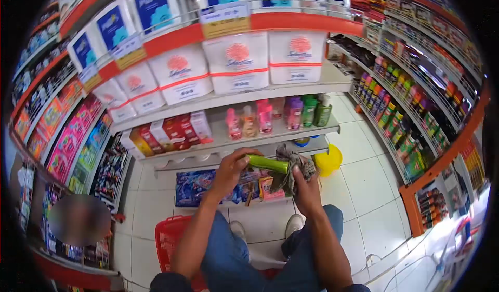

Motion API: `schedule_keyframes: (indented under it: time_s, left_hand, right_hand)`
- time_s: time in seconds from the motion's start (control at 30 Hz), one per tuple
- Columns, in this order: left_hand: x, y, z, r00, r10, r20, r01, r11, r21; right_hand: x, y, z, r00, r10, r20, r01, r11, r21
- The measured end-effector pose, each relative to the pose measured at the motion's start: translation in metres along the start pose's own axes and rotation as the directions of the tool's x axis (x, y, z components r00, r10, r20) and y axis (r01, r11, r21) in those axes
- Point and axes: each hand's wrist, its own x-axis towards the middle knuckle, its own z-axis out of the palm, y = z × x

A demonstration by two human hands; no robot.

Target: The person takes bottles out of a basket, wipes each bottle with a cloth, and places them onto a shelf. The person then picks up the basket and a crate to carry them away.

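A slim green bottle [266, 163] lies almost level between my two hands, in front of the lower shelves. My left hand [232, 170] grips its left end, fingers wrapped round it. At the other end, a crumpled grey patterned cloth [287, 159] is bunched over the bottle, and my right hand [306, 185] is closed on this cloth with the thumb on top. The cloth hides the bottle's right end.
Pink, purple and green bottles [265, 118] stand on the shelf ahead, beside red boxes [176, 131]. Blue packets [195, 188] lie low down. A yellow tub [328, 160] is on the floor at right, and a red basket [165, 240] is by my left leg.
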Motion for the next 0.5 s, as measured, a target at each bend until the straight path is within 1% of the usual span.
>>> schedule_keyframes:
  time_s: [0.03, 0.07, 0.1, 0.13, 0.17, 0.2, 0.23, 0.27, 0.33, 0.37, 0.43, 0.5]
  left_hand:
    - [0.009, -0.002, 0.009, 0.994, 0.098, -0.038, -0.098, 0.995, 0.0]
    - [0.014, -0.003, 0.016, 0.995, 0.081, -0.051, -0.086, 0.992, -0.088]
    - [0.018, -0.005, 0.028, 0.995, 0.085, -0.041, -0.089, 0.992, -0.086]
    - [0.019, -0.004, 0.046, 0.99, 0.052, -0.134, -0.083, 0.968, -0.238]
    - [0.018, -0.004, 0.062, 0.975, 0.0, -0.222, -0.088, 0.919, -0.385]
    - [0.015, -0.007, 0.07, 0.951, -0.066, -0.301, -0.106, 0.846, -0.522]
    - [0.012, -0.012, 0.073, 0.952, -0.071, -0.299, -0.103, 0.845, -0.525]
    - [0.008, -0.019, 0.075, 0.951, -0.136, -0.276, -0.075, 0.768, -0.636]
    - [0.001, -0.034, 0.08, 0.944, -0.259, -0.205, -0.024, 0.565, -0.825]
    - [-0.003, -0.039, 0.078, 0.962, -0.215, -0.171, -0.035, 0.524, -0.851]
    - [-0.007, -0.047, 0.075, 0.952, -0.231, -0.201, -0.05, 0.533, -0.845]
    - [-0.007, -0.045, 0.067, 0.938, -0.235, -0.256, -0.08, 0.57, -0.818]
  right_hand:
    - [0.001, -0.003, -0.003, 0.997, -0.049, 0.057, 0.051, 0.998, -0.03]
    - [0.001, -0.002, -0.008, 0.999, -0.051, 0.02, 0.052, 0.995, -0.088]
    - [0.001, -0.002, -0.01, 0.998, -0.059, 0.012, 0.06, 0.995, -0.086]
    - [0.0, -0.001, -0.01, 0.983, -0.166, 0.073, 0.178, 0.955, -0.235]
    - [-0.002, 0.0, -0.009, 0.955, -0.256, 0.15, 0.294, 0.88, -0.372]
    - [-0.003, 0.003, -0.007, 0.915, -0.326, 0.24, 0.404, 0.773, -0.49]
    - [-0.005, 0.008, -0.003, 0.919, -0.303, 0.252, 0.392, 0.763, -0.514]
    - [-0.005, 0.01, 0.001, 0.921, -0.297, 0.25, 0.387, 0.762, -0.52]
    - [-0.008, 0.011, 0.006, 0.908, -0.315, 0.277, 0.42, 0.702, -0.576]
    - [-0.01, 0.011, 0.008, 0.901, -0.321, 0.293, 0.435, 0.67, -0.602]
    - [-0.009, 0.009, 0.012, 0.902, -0.314, 0.295, 0.431, 0.665, -0.609]
    - [-0.004, 0.01, 0.009, 0.927, -0.271, 0.259, 0.374, 0.711, -0.595]
